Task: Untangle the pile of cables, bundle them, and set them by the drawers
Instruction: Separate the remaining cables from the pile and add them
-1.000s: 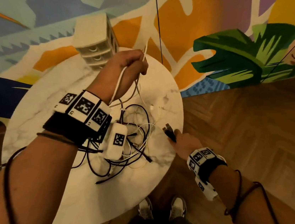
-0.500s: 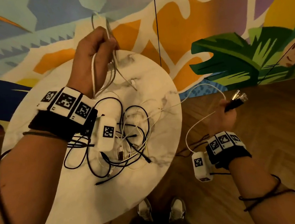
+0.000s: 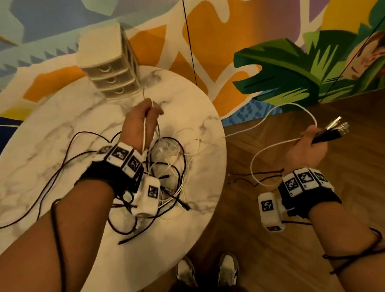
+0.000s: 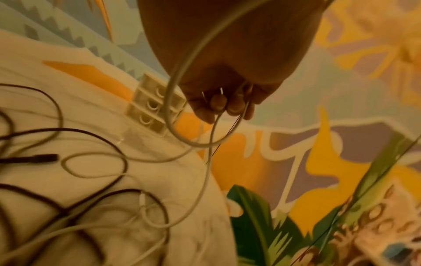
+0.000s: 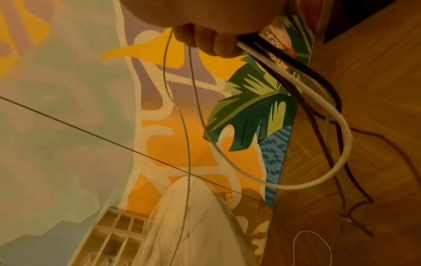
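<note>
Pinching loops of thin white cable, my left hand (image 3: pixel 143 121) hovers over the round marble table (image 3: pixel 47 139), just short of the drawers (image 3: pixel 110 66) at twelve o'clock. My right hand (image 3: pixel 304 147), out over the wood floor at three o'clock, is closed round a fistful of plug ends (image 3: pixel 334 127) with a white cable (image 3: pixel 277 113) arcing back to the table. The tangled pile of cables (image 3: pixel 163 173), black and white, lies mid-table. I judge these leads light, limp and springy: they will snag rather than slide, and loose coils will uncurl. Best held near the plugs, drawing one strand through at a time, never yanking connectors.
</note>
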Demonstrator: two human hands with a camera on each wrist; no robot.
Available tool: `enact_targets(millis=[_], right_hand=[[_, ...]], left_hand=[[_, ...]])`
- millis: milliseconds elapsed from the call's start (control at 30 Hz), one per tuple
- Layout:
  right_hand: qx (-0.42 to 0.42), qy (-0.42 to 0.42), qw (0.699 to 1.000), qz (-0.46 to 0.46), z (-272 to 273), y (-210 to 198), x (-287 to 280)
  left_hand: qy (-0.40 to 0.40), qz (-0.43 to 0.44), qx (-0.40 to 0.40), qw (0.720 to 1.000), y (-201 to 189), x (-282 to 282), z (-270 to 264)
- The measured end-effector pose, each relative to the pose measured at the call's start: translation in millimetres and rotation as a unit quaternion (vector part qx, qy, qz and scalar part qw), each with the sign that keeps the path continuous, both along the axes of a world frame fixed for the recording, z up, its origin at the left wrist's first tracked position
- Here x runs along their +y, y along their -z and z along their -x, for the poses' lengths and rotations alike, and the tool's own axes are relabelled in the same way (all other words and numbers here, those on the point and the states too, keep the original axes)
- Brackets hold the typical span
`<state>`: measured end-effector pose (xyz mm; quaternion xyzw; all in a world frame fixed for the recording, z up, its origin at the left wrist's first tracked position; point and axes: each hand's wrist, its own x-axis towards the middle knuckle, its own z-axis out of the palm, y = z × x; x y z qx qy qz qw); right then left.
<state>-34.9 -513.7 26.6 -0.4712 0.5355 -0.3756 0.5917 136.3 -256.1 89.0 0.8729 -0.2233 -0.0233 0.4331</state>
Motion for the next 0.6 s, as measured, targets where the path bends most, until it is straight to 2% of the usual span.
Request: enact_targets(millis=[33,67,133,200,267,367,433,500,600], right_hand=[[-0.002,0.002,1.000,0.001,0,-2,-2],[-0.004,-0.001,1.000,0.001,2,-4,-2],[-0.001,-0.025,1.000,0.000,5,-3,3],[0.019,-0.055,0.998,-0.002,10,6,10],[0.043,-0.079,0.996,-0.015,17,18,12],[0.071,-0.101,0.992,-0.032,29,27,11],[0.074,-0.111,0.991,-0.031,33,30,11],[0.076,-0.120,0.989,-0.027,35,31,9],[0.077,-0.125,0.989,-0.027,35,31,7]], left_hand=[[-0.014,0.015,-0.025,0.999,-3,-5,-3],[-0.026,-0.007,-0.041,0.999,1,-8,-5],[-0.037,-0.164,-0.009,0.986,28,-3,1],[-0.024,-0.348,0.091,0.933,59,5,17],[-0.026,-0.429,0.123,0.895,80,8,30],[-0.034,-0.431,0.122,0.893,96,5,34],[-0.010,-0.430,0.147,0.891,104,1,35],[0.014,-0.453,0.156,0.878,110,-3,35],[0.051,-0.503,0.126,0.854,113,-12,34]])
